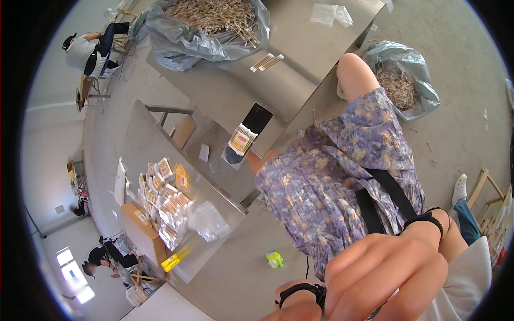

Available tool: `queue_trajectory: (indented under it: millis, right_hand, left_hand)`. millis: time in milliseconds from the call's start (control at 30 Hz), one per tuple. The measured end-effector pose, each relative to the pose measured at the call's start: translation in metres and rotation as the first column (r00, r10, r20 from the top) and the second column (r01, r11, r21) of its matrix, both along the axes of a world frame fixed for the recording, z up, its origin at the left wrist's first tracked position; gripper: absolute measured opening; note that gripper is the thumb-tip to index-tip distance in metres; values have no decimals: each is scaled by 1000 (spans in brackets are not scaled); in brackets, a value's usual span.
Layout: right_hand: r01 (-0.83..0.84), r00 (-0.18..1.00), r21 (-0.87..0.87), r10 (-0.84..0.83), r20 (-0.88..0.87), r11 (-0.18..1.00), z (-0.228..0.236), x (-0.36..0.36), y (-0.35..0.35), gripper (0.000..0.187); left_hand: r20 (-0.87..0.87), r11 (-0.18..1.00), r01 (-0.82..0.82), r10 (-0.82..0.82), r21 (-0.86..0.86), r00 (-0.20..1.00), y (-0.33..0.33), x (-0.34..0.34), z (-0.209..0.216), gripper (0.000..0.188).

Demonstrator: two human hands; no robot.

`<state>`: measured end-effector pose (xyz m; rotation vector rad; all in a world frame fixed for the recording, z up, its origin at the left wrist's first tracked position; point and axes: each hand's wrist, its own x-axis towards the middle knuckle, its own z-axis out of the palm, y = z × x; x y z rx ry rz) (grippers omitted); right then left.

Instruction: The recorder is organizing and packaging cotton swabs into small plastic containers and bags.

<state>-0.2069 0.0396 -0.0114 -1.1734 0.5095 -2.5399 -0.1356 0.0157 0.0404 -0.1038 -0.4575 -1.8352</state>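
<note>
My right hand (383, 275), with a black band at its wrist, is close in front at the lower right. Its back faces up and its fingers curl downward; whatever they hold is hidden. The left hand (302, 309) shows only around the wrist, where a black band sits, and its fingers are out of sight. Both are over my lap, near the purple floral dress (332, 166) and two black straps (393, 195). Farther off, a pack of cotton swabs (241, 140) lies on a black holder (258, 117) at the metal table's edge.
Two small bundles of swabs (267, 62) and a grey plastic bag of loose swabs (209, 45) are on the metal table (214, 83). Another bag (423, 88) stands on the floor. Packed swabs (163, 198) crowd a second table beside a cardboard box (142, 230). Other people sit farther left.
</note>
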Motion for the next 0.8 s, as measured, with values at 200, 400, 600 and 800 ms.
queue_trajectory:
  millis: [200,400,600,800]
  right_hand:
    - [-484,870,298,487,70,822,-3,-13,25,22]
    - [-26,998,291,7,66,956,17,2,16,28]
    - [-429,876,434,482,-15,792,-14,-36,19,21]
    - [-528,847,679,260,464,510,-44,-50,18,30]
  left_hand:
    - [-114,999,-1,-5,-52,993,-6,5,-4,20]
    - [90,997,-57,62,-58,994,-10,1,10,21]
    - [178,982,132,-106,-139,978,-45,17,-35,24]
    - [666,983,113,-183,148,723,-71,6,-92,35]
